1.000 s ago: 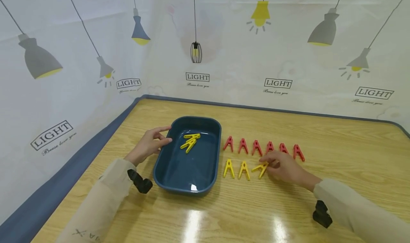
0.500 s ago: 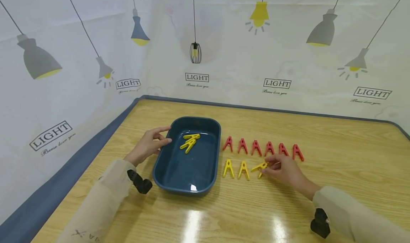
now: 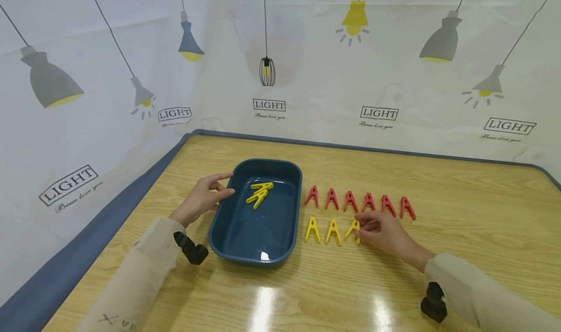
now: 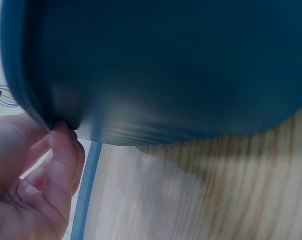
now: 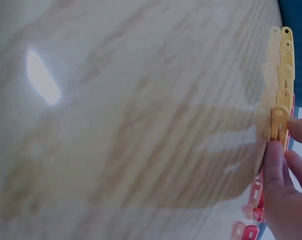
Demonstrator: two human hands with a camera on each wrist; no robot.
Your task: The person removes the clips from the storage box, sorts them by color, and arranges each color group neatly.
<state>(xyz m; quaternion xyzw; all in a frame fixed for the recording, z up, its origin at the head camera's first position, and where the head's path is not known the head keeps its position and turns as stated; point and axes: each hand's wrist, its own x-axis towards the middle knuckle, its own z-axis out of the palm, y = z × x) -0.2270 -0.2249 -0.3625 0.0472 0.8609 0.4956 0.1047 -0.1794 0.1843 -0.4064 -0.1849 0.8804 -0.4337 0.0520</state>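
In the head view, a dark blue plastic bin [image 3: 254,263] stands on the table with two yellow clothespins [image 3: 258,197] lying in it. My left hand [image 3: 199,200] holds the bin's left rim; the left wrist view has the fingertips [image 4: 60,134] against the rim's edge. To the right of the bin, my right hand [image 3: 387,232] pinches a yellow clothespin [image 3: 352,229] between thumb and fingers, at the right end of a short row. Beside it are two more yellow clothespins [image 3: 333,232]. The fingers partly cover the pinched one.
Behind the yellow row runs a row of several red clothespins [image 3: 349,201], close to my right hand. The wooden table [image 3: 307,298] ends at a blue-edged cloth backdrop [image 3: 328,127] printed with lamps. Each wrist wears a small black camera [image 3: 434,303].
My right hand has shifted slightly left with the yellow clothespin, which has turned more upright in line with the other two. The left hand and the bin stay put.
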